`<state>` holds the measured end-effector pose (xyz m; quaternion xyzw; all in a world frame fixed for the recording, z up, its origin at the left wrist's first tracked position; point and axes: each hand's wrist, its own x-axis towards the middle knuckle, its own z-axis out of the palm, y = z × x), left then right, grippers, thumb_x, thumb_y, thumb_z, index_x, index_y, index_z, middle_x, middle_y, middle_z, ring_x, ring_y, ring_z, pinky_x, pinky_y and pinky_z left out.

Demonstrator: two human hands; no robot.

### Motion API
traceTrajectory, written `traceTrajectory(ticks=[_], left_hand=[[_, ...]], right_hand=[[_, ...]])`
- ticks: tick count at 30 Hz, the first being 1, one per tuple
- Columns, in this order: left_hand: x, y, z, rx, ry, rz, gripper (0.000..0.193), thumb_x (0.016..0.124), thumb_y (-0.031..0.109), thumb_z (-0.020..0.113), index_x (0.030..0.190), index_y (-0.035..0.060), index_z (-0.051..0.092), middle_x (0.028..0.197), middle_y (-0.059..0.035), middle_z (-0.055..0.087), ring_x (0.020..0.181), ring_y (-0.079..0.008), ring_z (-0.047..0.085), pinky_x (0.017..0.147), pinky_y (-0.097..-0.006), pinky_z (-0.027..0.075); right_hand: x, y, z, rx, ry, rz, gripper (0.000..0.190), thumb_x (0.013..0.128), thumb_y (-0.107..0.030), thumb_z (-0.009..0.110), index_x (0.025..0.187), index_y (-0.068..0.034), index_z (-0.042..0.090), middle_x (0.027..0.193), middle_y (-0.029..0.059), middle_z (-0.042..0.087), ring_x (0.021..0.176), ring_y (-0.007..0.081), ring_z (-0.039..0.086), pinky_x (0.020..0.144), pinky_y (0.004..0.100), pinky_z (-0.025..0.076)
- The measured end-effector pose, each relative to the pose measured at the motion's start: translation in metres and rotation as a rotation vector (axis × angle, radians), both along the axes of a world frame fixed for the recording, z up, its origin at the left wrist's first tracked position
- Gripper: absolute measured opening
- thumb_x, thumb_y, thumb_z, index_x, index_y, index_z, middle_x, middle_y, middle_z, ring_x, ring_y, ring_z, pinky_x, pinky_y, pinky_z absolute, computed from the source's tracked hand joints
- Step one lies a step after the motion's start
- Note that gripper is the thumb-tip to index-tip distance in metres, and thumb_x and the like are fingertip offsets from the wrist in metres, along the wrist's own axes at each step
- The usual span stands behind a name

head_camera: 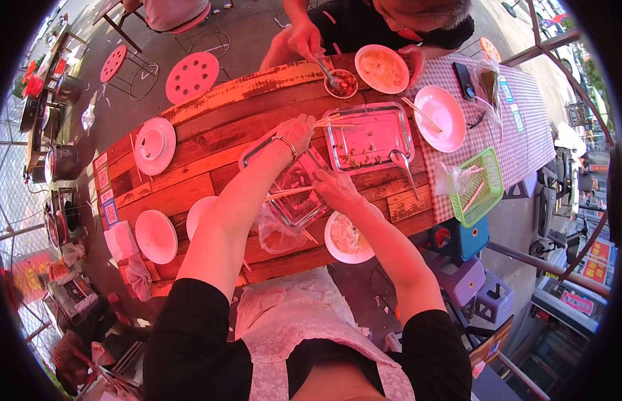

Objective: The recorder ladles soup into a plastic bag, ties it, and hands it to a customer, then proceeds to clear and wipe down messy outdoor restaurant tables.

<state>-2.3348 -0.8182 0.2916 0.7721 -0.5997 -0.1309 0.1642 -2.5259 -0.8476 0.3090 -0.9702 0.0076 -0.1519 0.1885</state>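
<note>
My left hand, with a bracelet at the wrist, is stretched out over a rectangular glass tray and grips wooden chopsticks. Lower right, my right hand has its fingers round another pair of chopsticks that points left over the same tray. A second tray, rectangular with green bits of food and a metal spoon, lies to the right. Below my right forearm is a bowl of food. Clear plastic film lies by the near tray. My left forearm hides part of a tray.
Opposite, a person's hand holds a spoon in a small bowl, beside a larger bowl. White plates stand at the left. A plate, a phone and a green basket are at the right. Stools surround the table.
</note>
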Motion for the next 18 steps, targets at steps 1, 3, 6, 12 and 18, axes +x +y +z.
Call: traceTrajectory(ticks=[1, 3, 6, 12, 18], left_hand=[[0.0, -0.007, -0.008, 0.064, -0.038, 0.008, 0.013, 0.084, 0.012, 0.05, 0.094, 0.0042, 0.053, 0.096, -0.016, 0.059, 0.085, -0.0336, 0.062, 0.073, -0.0432, 0.051], [0.0, -0.016, -0.017, 0.123, -0.072, 0.003, 0.012, 0.082, 0.011, 0.052, 0.093, 0.004, 0.053, 0.097, -0.0155, 0.059, 0.086, -0.0327, 0.062, 0.074, -0.0429, 0.052], [-0.002, -0.019, -0.016, 0.181, -0.153, -0.046, 0.011, 0.08, 0.011, 0.055, 0.089, 0.0043, 0.056, 0.097, -0.0153, 0.058, 0.088, -0.0322, 0.061, 0.075, -0.0436, 0.052], [0.021, 0.042, 0.05, 0.066, -0.048, 0.107, 0.017, 0.086, 0.019, 0.053, 0.084, 0.0038, 0.059, 0.091, -0.0158, 0.057, 0.08, -0.0321, 0.061, 0.065, -0.042, 0.049], [-0.016, 0.122, 0.036, 0.025, 0.858, 0.404, 0.024, 0.092, 0.021, 0.048, 0.093, 0.0005, 0.062, 0.09, -0.0137, 0.062, 0.081, -0.0201, 0.062, 0.068, -0.0339, 0.05]], right_hand=[[-0.001, 0.001, 0.0, 0.0, -0.039, -0.003, 0.005, 0.07, -0.006, 0.057, 0.074, -0.003, 0.057, 0.081, 0.008, 0.052, 0.075, 0.0238, 0.061, 0.059, 0.0362, 0.051], [-0.009, 0.001, 0.0, -0.031, 0.056, -0.017, 0.005, 0.069, -0.005, 0.057, 0.073, -0.003, 0.056, 0.082, 0.0081, 0.052, 0.077, 0.0245, 0.061, 0.061, 0.0371, 0.051], [-0.027, -0.007, 0.015, -0.002, 0.118, -0.184, 0.004, 0.067, -0.005, 0.057, 0.071, -0.004, 0.057, 0.081, 0.0071, 0.052, 0.077, 0.0253, 0.06, 0.063, 0.0374, 0.05], [-0.073, -0.035, 0.069, 0.14, 0.162, -0.501, 0.01, 0.075, -0.014, 0.064, 0.082, -0.007, 0.066, 0.08, 0.0063, 0.058, 0.076, 0.0253, 0.059, 0.066, 0.036, 0.048], [-0.023, 0.019, 0.088, 0.963, 0.287, -0.626, 0.026, 0.079, -0.032, 0.062, 0.079, -0.006, 0.069, 0.065, 0.0151, 0.061, 0.061, 0.0316, 0.061, 0.061, 0.0392, 0.048]])
